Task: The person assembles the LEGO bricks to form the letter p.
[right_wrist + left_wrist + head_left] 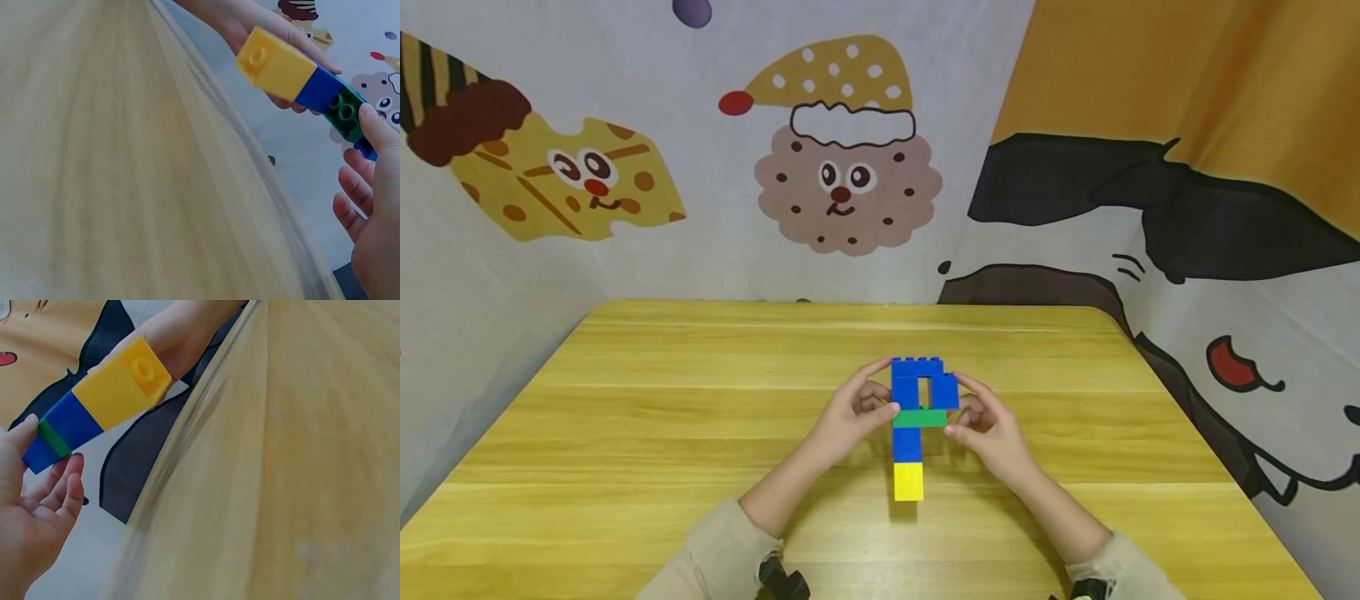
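Observation:
A P-shaped build of toy building bricks [907,445] is held up between both hands. Blue bricks [904,392] ring a small gap at its top, a green brick [919,418] crosses below, and a blue stem ends in a yellow brick [908,482]. My left hand [853,412] grips the upper left side, thumb by the green brick. My right hand [988,425] holds the upper right side, index finger at the blue brick's top corner and thumb by the green brick's end. The yellow brick's hollow underside [144,367] shows in the left wrist view.
Under the hands spreads a wooden table [647,433]. Behind it hangs a cloth [985,67] printed with cartoon figures. Dark straps [784,579] sit at the sleeve cuffs.

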Tool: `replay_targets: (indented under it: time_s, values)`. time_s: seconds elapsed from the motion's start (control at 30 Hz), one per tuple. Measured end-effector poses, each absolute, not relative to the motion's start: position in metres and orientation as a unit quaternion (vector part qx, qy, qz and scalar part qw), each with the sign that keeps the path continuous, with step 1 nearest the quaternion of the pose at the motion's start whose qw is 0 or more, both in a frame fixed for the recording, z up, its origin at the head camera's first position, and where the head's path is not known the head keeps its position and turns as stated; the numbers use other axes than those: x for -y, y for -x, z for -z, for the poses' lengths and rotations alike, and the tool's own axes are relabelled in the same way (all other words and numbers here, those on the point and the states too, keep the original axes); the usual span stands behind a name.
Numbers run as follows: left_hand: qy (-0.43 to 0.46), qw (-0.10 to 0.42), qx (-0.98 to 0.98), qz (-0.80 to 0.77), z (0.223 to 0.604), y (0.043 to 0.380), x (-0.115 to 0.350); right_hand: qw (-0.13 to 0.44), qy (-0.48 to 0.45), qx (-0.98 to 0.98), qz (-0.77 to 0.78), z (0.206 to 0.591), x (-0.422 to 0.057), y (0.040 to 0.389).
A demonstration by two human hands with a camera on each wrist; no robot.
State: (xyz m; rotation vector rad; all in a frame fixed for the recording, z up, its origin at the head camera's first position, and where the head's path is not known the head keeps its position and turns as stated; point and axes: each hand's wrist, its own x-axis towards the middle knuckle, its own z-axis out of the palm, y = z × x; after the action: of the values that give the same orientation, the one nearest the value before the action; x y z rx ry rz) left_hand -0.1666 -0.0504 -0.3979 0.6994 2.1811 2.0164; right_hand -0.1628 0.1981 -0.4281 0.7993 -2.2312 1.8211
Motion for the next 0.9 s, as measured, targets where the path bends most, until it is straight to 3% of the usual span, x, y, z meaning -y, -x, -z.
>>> replay_targets:
  time_s: [0.3,0.9]
  values:
    - [-0.234,0.068,-0.725,-0.644,0.387,0.164,0.054,0.062,-0.225,0.777,-0.584,0.413,-0.195,0.16]
    - [-0.179,0.1,-0.697,-0.687,0.43,0.191,0.049,0.039,-0.2,0.799,-0.565,0.412,-0.198,0.169]
